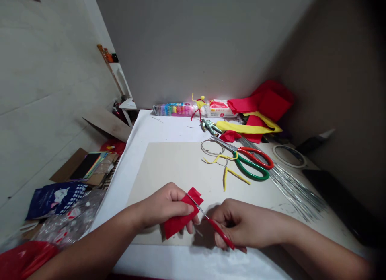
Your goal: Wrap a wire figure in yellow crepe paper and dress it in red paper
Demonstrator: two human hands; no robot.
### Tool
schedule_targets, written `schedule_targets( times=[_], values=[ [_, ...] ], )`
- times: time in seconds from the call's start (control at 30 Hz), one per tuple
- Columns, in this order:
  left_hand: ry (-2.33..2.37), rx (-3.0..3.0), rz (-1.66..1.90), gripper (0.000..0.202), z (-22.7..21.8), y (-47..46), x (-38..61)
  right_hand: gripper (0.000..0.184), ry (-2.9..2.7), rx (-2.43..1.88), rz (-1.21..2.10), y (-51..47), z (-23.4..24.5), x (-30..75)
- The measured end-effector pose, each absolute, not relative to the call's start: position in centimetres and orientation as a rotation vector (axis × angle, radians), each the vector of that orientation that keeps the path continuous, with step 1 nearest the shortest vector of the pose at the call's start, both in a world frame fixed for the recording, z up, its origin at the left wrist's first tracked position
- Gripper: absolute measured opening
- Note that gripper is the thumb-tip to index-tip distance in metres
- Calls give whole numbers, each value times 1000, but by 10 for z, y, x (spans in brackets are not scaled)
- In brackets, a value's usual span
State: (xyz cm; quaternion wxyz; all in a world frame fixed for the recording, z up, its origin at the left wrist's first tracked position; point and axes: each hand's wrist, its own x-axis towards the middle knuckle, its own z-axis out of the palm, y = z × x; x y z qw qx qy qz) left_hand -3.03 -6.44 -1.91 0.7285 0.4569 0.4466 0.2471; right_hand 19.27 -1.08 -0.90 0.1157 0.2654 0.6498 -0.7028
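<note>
My left hand (173,207) pinches a small folded piece of red cloth or crepe paper (176,225) between thumb and fingers. In my right hand (233,223) is a small pair of red-handled scissors (221,233), its blades lying across the upper part of the red piece. Both hands are above a beige board (159,167). Beyond them lies a wire figure partly wrapped in yellow (226,167). Beside it rest large scissors with one orange and one green handle (253,169), and a coil of wire (208,147).
A bundle of silvery wires (292,187) and a tape roll (289,156) lie to the right. At the back are a pack of coloured sticks (173,110), a small red-and-yellow figure (199,104), a green figurine (210,127), yellow strips (241,128) and red material (276,103). Boxes and bags fill the left floor.
</note>
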Motion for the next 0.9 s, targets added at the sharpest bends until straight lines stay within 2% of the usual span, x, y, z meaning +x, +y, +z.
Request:
schedule_targets(
  times=[0.2, 0.9],
  values=[
    [990, 1002, 541, 22, -20, -65, -30, 34, 1892, 783, -2069, -10, -8, 192],
    [984, 1010, 531, 23, -21, -63, -31, 28, 1889, 765, -2109, -9, -13, 194]
  ],
)
